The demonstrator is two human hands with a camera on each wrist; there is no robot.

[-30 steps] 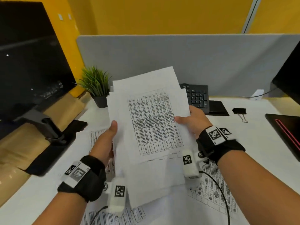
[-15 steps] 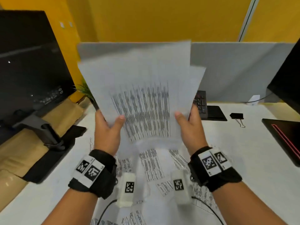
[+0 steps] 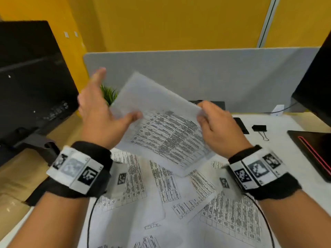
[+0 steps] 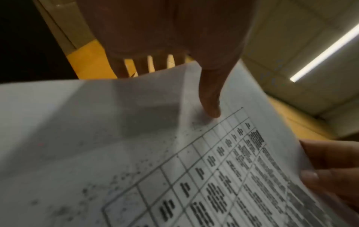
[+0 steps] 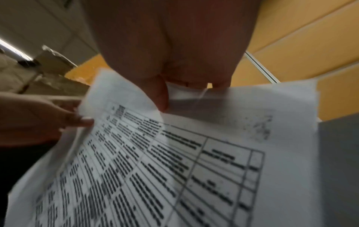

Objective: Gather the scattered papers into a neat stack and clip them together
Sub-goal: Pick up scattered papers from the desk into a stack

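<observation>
Squaring the sheaf in mid-air

My right hand [image 3: 217,130] pinches the sheaf [image 3: 161,129] above the desk [image 3: 286,158]; left hand [image 3: 100,115], fingers spread, thumb on it. I'd tap edges flush before collecting the loose sheets [image 3: 161,194].

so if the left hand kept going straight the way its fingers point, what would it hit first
Probably nothing close: the left hand has its fingers pointing up and away, past the held papers, toward the grey divider or the yellow wall behind. Depth is unclear.
</observation>
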